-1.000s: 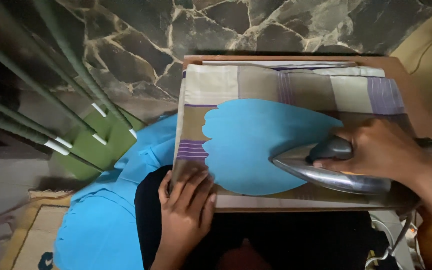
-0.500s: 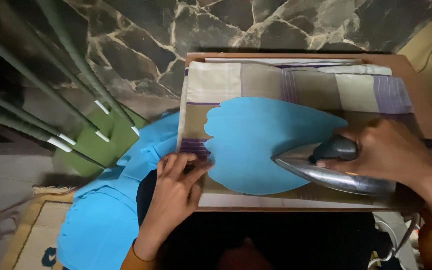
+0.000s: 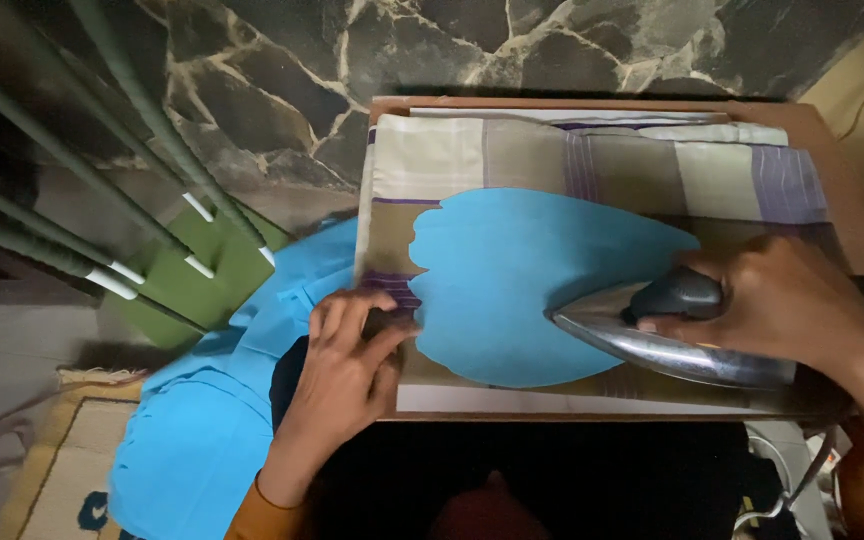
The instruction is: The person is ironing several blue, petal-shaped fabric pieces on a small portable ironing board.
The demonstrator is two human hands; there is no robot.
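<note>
A leaf-shaped piece of blue cloth lies flat on a striped, patched cloth that covers a low wooden table. My right hand grips the dark handle of a metal iron, whose tip rests on the blue piece's right part. My left hand presses with bent fingers on the table's near-left corner, fingertips touching the blue piece's left edge.
A pile of blue cloth spills onto the floor left of the table. Green rods with white tips and a green sheet lie at far left on the stone floor. A patterned mat sits bottom left.
My left hand has slid up from the table's front edge to the blue piece's left edge. The iron has stayed on the piece's right side, barely shifting.
</note>
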